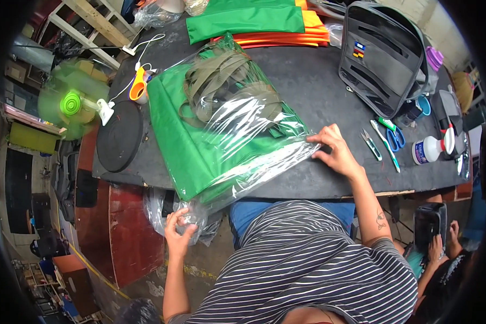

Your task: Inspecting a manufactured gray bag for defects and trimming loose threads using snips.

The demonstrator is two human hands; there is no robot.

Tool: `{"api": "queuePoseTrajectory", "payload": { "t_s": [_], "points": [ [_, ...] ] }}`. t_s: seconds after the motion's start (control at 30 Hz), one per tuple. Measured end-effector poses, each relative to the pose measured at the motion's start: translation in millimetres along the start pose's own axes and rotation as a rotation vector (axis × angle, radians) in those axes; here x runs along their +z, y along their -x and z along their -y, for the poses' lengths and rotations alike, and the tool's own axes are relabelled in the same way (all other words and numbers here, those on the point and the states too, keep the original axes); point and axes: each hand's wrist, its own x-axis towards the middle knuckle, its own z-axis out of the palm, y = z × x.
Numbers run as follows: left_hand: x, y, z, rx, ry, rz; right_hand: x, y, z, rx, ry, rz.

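Observation:
A transparent plastic bag [270, 160] lies across the table in front of me, shiny and wrinkled along its near side. Folded green fabric [170, 127] shows through or beneath it, with a bundle of olive-grey straps [213, 81] on top. My right hand [337, 153] pinches the bag's right corner between thumb and fingers. Below the table's front edge, at the left, my left hand [178, 231] curls its fingers around loose transparent plastic that hangs there. Whether that plastic belongs to the same bag, I cannot tell.
Green and orange fabric stacks [248, 24] lie at the back. Rightward are a grey open case [380, 59], thread snips [371, 144], a toothbrush [386, 146], blue scissors [396, 140] and a spray bottle [429, 149]. A green fan [73, 102] stands left; another person's hand [436, 247] is lower right.

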Motion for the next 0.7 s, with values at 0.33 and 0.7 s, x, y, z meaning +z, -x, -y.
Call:
{"api": "queuePoseTrajectory", "payload": {
  "t_s": [0.33,0.7],
  "points": [
    [3,-18,-11,0.344,-0.04,-0.198,22,-21,-45,-0.016,-0.769,-0.256],
    [67,-23,-17,-0.194,0.47,0.089,-19,7,-52,0.212,-0.458,-0.614]
  ]
}}
